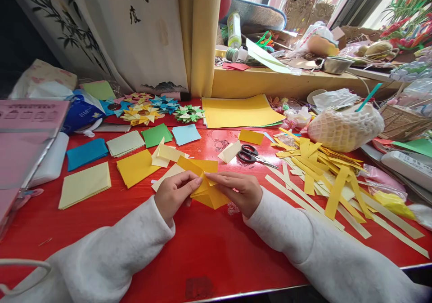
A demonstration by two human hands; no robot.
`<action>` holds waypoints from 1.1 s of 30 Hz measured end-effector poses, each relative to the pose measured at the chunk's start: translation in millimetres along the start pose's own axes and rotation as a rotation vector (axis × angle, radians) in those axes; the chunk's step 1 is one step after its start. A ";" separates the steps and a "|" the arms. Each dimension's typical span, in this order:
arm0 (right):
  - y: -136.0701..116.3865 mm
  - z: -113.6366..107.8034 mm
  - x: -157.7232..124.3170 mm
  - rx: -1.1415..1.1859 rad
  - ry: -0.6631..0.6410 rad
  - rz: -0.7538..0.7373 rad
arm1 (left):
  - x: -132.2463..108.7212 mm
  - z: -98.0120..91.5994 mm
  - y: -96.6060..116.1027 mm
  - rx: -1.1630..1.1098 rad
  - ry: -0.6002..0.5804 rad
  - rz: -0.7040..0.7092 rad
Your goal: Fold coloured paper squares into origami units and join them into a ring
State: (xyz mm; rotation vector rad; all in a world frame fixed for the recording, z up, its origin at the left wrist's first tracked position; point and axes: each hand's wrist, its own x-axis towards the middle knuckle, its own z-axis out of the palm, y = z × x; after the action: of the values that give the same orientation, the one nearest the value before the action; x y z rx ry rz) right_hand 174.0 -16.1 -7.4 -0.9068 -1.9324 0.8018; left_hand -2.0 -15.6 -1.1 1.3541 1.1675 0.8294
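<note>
A creased yellow paper [211, 196] is held between both hands above the red table [216, 249]. My left hand [177, 190] pinches its left side, thumb on top. On the right side, my right hand [239, 189] grips it with fingers stretched together across the paper. Just behind my left hand lie folded cream papers [168, 153] and a stack of yellow sheets [137, 167]. Black-handled scissors [251, 154] rest behind my right hand, beside a small folded cream piece [230, 152].
Blue [87, 153], green [157, 135] and cream paper stacks [85, 185] lie left. Folded paper stars [141, 113] and large yellow sheets [239, 110] are at the back. Paper strips [332, 186] and a netted fruit with a straw [347, 125] stand right.
</note>
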 end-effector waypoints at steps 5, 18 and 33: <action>-2.7 3.1 -0.3 0.226 0.035 0.212 | -0.5 0.4 0.5 -0.002 -0.004 0.001; 3.1 5.5 6.1 0.855 -0.049 0.667 | -1.2 1.8 4.1 0.116 -0.027 0.028; 4.6 8.5 6.1 0.818 0.003 0.730 | -0.8 0.0 3.3 0.403 0.004 0.175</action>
State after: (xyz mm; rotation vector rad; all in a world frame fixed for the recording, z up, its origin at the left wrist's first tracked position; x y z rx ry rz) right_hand 165.5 -10.3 -12.4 -1.0535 -1.0359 1.8238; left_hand -1.6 -16.0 2.2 1.8058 1.2772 0.7424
